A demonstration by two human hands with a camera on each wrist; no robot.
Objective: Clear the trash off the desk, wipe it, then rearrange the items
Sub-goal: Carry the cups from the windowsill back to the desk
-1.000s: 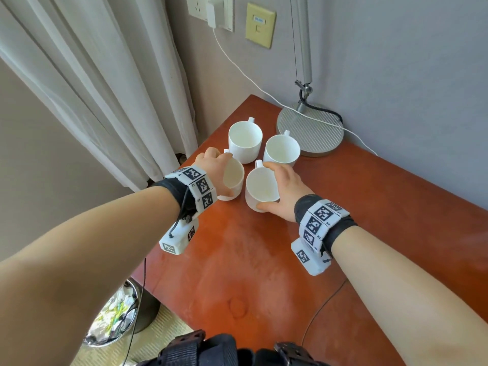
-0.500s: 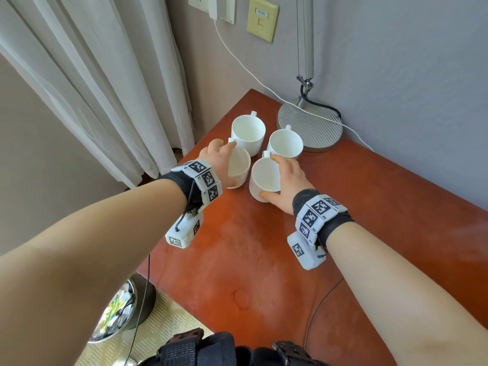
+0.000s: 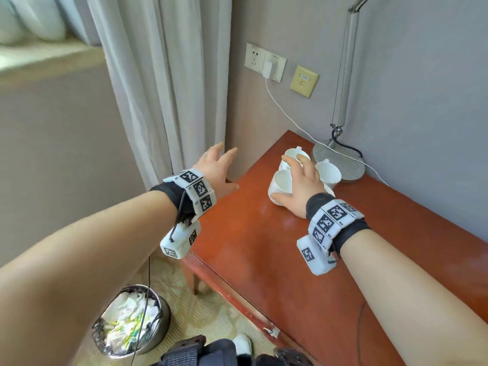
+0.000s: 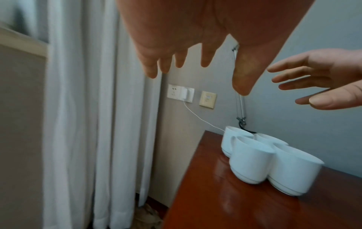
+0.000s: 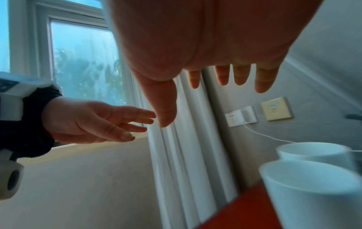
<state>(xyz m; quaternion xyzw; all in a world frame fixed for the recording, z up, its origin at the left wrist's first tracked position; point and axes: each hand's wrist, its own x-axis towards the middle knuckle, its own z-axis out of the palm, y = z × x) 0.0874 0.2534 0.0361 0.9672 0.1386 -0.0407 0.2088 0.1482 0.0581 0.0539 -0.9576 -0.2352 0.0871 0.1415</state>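
Observation:
Several white cups (image 3: 280,184) stand bunched together at the far left corner of the red-brown desk (image 3: 264,247). My right hand (image 3: 293,178) hovers just above them with straight fingers and holds nothing. My left hand (image 3: 227,167) is off the desk's left edge, fingers spread, in front of the curtain. In the left wrist view the cups (image 4: 251,162) sit below and right of my open left hand (image 4: 195,65). In the right wrist view my right hand (image 5: 205,86) is open above two cup rims (image 5: 311,192).
A lamp with a round grey base (image 3: 340,162) stands behind the cups, and a white charger cable (image 3: 289,121) runs from the wall socket across it. A white curtain (image 3: 171,88) hangs left of the desk. A metal bin (image 3: 132,323) with crumpled paper stands on the floor.
Both hands have let go of the cups they held and risen. The left hand moved left past the desk's edge. The cups now stand closer together.

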